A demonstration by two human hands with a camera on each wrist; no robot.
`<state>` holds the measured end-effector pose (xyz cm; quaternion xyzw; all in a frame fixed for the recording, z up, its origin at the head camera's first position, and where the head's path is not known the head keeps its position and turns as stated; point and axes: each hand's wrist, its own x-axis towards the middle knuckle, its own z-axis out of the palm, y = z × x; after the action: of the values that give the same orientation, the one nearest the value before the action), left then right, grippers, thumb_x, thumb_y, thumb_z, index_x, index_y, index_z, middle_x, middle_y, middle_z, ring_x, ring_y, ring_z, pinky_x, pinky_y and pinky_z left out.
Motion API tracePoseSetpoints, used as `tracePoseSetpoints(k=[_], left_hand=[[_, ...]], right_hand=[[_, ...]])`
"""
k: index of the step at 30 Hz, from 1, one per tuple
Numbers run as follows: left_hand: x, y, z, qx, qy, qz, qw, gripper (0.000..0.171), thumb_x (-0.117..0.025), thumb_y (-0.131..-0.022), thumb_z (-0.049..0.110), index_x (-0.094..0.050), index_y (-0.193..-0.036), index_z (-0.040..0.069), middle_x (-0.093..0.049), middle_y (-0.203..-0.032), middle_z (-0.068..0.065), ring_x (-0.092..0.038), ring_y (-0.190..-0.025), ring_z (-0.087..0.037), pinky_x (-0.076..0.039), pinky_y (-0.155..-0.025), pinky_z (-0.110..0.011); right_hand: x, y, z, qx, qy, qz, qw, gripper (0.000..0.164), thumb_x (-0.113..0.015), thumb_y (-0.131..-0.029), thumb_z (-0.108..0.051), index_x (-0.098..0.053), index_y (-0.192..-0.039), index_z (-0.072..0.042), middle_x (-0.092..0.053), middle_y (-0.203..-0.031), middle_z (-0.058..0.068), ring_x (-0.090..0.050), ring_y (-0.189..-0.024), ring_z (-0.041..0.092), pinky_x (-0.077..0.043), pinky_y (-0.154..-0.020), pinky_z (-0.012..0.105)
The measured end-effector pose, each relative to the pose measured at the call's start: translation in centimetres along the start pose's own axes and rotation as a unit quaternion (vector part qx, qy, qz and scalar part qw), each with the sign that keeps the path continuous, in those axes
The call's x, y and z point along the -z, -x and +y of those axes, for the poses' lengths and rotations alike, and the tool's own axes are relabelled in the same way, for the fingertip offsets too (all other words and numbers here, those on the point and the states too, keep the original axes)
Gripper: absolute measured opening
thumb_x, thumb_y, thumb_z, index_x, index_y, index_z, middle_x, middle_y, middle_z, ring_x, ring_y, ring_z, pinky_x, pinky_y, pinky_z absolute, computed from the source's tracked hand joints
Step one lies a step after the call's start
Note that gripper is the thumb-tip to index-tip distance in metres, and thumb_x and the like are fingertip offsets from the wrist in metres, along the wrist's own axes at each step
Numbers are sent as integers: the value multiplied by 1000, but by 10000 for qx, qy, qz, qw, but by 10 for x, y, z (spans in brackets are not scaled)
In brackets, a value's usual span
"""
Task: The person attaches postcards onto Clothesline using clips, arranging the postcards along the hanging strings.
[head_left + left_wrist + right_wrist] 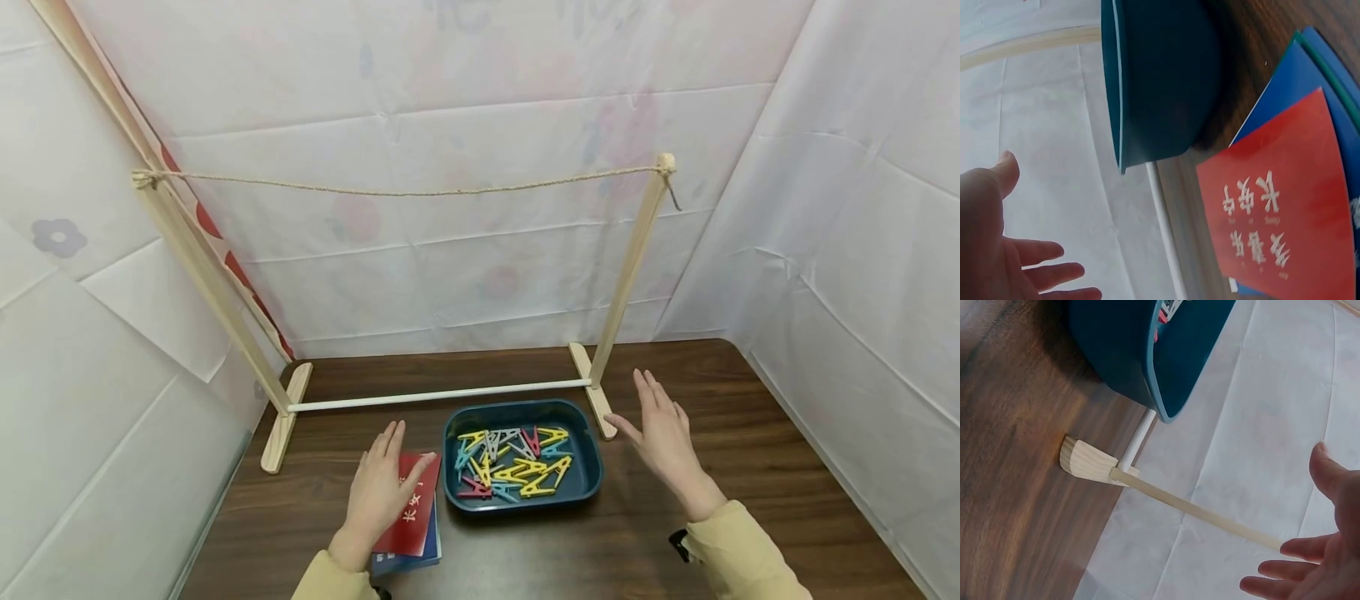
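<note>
My left hand (pixel 378 490) hovers over a red card (pixel 411 525) with white lettering, fingers straight and holding nothing. Beneath the card lie blue booklets (pixel 1294 78), partly covered. My right hand (pixel 666 442) is raised to the right of a dark teal tray (pixel 592 500), its fingers spread and its palm bare. Several plastic clothespins (pixel 528 467) in yellow, blue, red and grey lie loose in the tray. In the left wrist view the left hand (pixel 1004 244) is apart from both card and tray. The right wrist view shows the right hand (pixel 1316 550) touching nothing.
Behind the tray stands a wooden frame with a left post (pixel 217 300), a right post (pixel 632 267) and a white bottom rod (pixel 442 395). A twine line (pixel 420 193) sags slightly between the post tops. White cloth (pixel 480 292) hangs around the brown table (pixel 697 375).
</note>
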<state>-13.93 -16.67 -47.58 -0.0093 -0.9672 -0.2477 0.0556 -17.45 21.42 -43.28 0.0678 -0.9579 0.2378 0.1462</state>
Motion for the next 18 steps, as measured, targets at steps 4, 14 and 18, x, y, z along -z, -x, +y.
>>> tracePoseSetpoints(k=[4,14,18], left_hand=[[-6,2,5,266,208,-23,9994,73,-64,-89,43,-40,-140,-4,-44,-137,-28,-44,-123,-46,-43,-90,-57],[-24,7,11,449,525,179,9975,65,-66,-88,40,-50,-129,-7,-58,-119,-27,-60,-102,-41,-50,-79,-53],[-31,7,13,352,715,350,9962,59,-70,-86,35,-54,-123,-9,-64,-105,-23,-66,-85,-32,-54,-74,-47]], right_hand=[[-1,-9,2,209,-203,506,9983,74,-73,-86,-22,-33,-139,12,-36,-139,36,-38,-123,52,-31,-93,67],[-4,-30,7,105,-830,994,9915,68,-70,-88,-18,-34,-138,13,-40,-134,35,-43,-118,50,-38,-91,60],[-3,-39,8,78,-937,1111,9894,64,-69,-89,-18,-37,-136,12,-44,-129,34,-47,-113,48,-40,-87,59]])
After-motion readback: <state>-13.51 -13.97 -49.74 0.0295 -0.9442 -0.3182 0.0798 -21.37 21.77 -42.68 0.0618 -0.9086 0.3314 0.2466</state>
